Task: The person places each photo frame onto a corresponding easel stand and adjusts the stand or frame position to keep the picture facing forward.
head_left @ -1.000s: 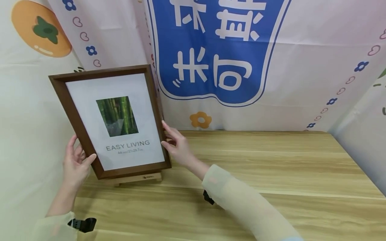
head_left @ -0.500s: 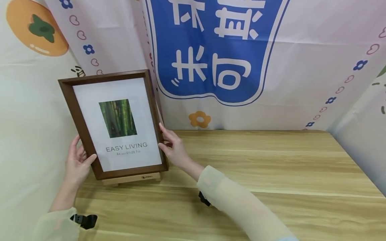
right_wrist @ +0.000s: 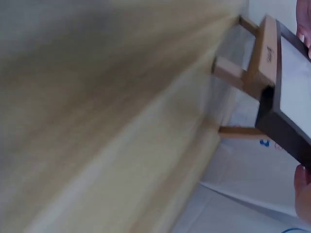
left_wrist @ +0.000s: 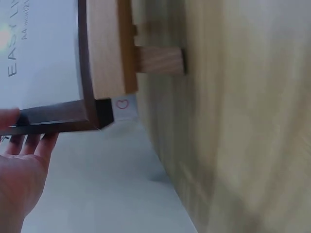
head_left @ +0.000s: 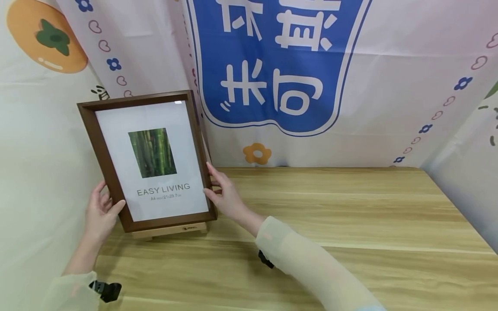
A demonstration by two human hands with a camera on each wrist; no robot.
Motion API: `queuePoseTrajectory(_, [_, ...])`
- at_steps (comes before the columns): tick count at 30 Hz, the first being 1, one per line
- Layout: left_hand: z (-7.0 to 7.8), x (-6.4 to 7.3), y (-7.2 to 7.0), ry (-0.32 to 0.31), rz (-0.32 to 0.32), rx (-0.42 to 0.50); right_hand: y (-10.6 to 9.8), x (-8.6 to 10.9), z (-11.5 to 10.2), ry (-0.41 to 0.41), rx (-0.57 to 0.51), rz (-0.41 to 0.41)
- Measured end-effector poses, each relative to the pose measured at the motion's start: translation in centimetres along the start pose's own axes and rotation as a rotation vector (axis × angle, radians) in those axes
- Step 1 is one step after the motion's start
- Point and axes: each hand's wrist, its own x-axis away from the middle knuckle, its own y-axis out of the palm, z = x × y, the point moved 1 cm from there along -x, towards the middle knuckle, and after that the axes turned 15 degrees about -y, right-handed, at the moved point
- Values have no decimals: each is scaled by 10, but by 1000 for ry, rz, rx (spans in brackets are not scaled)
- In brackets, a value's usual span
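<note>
left hand and right hand, both half-curled, pinch the picture frame, its top now leaning farther back, seemingly seated on the easel.

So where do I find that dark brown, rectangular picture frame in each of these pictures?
Head: left of centre, the dark brown, rectangular picture frame shows whole except where hands cover its sides.
Left wrist: upper left, turned sideways and cut off.
Right wrist: at the right edge, tilted and cut off.
Shared landmark: the pale wooden stand along the frame's lower edge, in all three.
</note>
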Motion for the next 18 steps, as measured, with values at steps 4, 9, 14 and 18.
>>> queuePoseTrajectory(4, [-10,11,0,-55,-89,-31,1,16,-3,139,-47,-27])
queuePoseTrajectory(9, [-31,24,1,-74,-228,-65,9,33,-4,235,-96,-10])
queuePoseTrajectory(14, [-43,29,5,-50,-267,-69,23,43,-7,301,-80,-3])
queuePoseTrajectory(18, [-46,31,7,-31,-274,-54,33,45,-10,329,-59,-8])
